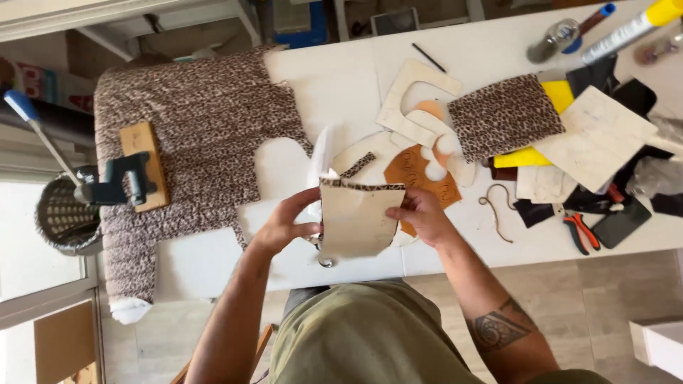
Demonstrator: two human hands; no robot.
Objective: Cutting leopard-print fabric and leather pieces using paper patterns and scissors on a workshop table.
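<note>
Beige panel (353,217) between both hands

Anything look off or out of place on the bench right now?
The leopard-print fabric hangs over the white table's left edge. Pliers lie near the front edge. Both hands hold the beige piece level.

We spot dark rectangular screen (623,222), black, lying flat near tabletop (341,85) right front edge, beside red-handled pliers (582,231). We make out second dark framed rectangle (395,21) beyond tabletop far edge; whether screen, cannot tell.
</note>
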